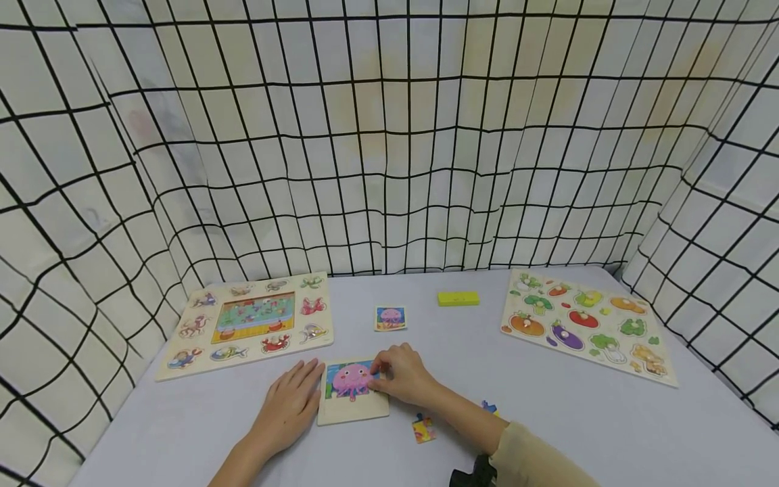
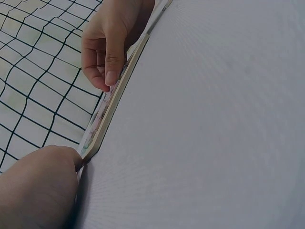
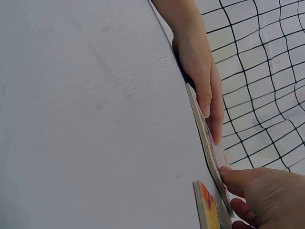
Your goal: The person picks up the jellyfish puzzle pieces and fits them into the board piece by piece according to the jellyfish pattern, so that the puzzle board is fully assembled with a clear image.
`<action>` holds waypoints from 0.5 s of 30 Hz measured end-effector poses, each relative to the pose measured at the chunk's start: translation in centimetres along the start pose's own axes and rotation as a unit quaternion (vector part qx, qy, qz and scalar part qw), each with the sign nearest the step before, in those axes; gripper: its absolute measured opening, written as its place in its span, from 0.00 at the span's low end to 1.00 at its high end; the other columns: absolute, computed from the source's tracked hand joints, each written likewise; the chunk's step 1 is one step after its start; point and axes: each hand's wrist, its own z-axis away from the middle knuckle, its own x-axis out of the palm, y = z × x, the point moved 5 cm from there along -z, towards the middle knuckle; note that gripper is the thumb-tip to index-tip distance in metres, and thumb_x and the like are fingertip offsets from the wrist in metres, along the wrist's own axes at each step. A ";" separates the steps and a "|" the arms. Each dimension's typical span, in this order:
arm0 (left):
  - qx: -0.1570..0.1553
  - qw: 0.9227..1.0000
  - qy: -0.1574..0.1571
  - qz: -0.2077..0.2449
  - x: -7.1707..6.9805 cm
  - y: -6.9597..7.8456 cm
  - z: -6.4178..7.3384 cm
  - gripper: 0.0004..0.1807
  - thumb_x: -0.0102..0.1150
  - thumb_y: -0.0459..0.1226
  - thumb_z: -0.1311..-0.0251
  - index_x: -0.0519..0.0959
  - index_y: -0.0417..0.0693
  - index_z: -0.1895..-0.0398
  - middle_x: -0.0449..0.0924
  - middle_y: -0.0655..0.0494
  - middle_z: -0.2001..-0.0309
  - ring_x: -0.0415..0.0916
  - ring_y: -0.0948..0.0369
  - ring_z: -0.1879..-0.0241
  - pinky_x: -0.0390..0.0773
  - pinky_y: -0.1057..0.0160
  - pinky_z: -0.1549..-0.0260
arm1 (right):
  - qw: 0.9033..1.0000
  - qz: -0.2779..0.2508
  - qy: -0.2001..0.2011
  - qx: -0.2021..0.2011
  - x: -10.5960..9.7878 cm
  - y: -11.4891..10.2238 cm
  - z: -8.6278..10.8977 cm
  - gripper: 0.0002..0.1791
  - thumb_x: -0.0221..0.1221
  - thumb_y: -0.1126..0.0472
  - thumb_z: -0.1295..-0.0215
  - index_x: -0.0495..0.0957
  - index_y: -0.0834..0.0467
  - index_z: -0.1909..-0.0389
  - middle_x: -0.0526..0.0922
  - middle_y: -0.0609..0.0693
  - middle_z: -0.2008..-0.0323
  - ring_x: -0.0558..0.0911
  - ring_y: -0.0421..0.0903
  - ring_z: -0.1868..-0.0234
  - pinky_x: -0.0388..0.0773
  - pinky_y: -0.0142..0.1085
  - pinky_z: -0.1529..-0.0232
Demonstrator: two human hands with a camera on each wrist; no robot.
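Board (image 1: 353, 412) lies flat before me; my left hand (image 1: 289, 404), fingers straight, rests against its left edge, probably to steady it. My right hand (image 1: 404, 376) bends over the jellyfish (image 1: 351, 379); what it pinches, if anything, I cannot tell.

I see a small wooden puzzle (image 1: 351, 410) lying flat, a pink jellyfish (image 1: 351, 379) across its upper part, bare wood below; a yellow piece (image 1: 423, 429) lies loose to its right, a blue piece (image 1: 489, 406) farther right.

Right fingers (image 1: 385, 360) hide one corner of the puzzle (image 1: 353, 410); the forearm (image 1: 467, 421) partly covers a blue piece (image 1: 489, 407).
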 end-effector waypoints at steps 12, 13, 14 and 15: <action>0.000 1.000 0.000 0.000 0.1 0.0 0.0 0.25 0.49 0.39 0.37 0.65 0.42 0.37 0.62 0.45 0.36 0.52 0.45 0.34 0.51 0.40 0.41 | 0.999 -0.038 -0.014 0.019 -1.0 -0.6 0.3 0.12 0.66 0.53 0.47 0.81 0.51 0.62 0.74 0.40 0.66 0.66 0.38 0.63 0.65 0.29 0.63; 0.001 1.000 0.002 0.000 0.1 0.0 0.0 0.25 0.49 0.39 0.37 0.65 0.42 0.37 0.62 0.45 0.36 0.52 0.45 0.34 0.51 0.40 0.41 | 0.999 -0.042 -0.015 0.020 -1.2 -0.6 0.4 0.13 0.65 0.53 0.47 0.81 0.51 0.61 0.75 0.40 0.64 0.66 0.38 0.62 0.66 0.30 0.62; 0.002 1.000 0.003 0.000 0.0 0.0 0.0 0.25 0.49 0.39 0.37 0.66 0.42 0.37 0.62 0.45 0.36 0.52 0.45 0.34 0.51 0.40 0.41 | 0.999 -0.045 -0.017 0.022 -1.3 -0.6 0.5 0.13 0.65 0.54 0.47 0.81 0.51 0.60 0.75 0.41 0.63 0.66 0.38 0.60 0.67 0.30 0.61; 0.002 1.000 0.003 -0.001 0.0 0.0 0.0 0.25 0.49 0.39 0.37 0.66 0.42 0.37 0.62 0.45 0.36 0.52 0.45 0.34 0.51 0.40 0.41 | 0.998 -0.048 -0.017 0.021 -1.4 -0.7 0.6 0.14 0.65 0.54 0.46 0.80 0.51 0.59 0.75 0.41 0.62 0.67 0.39 0.59 0.68 0.31 0.60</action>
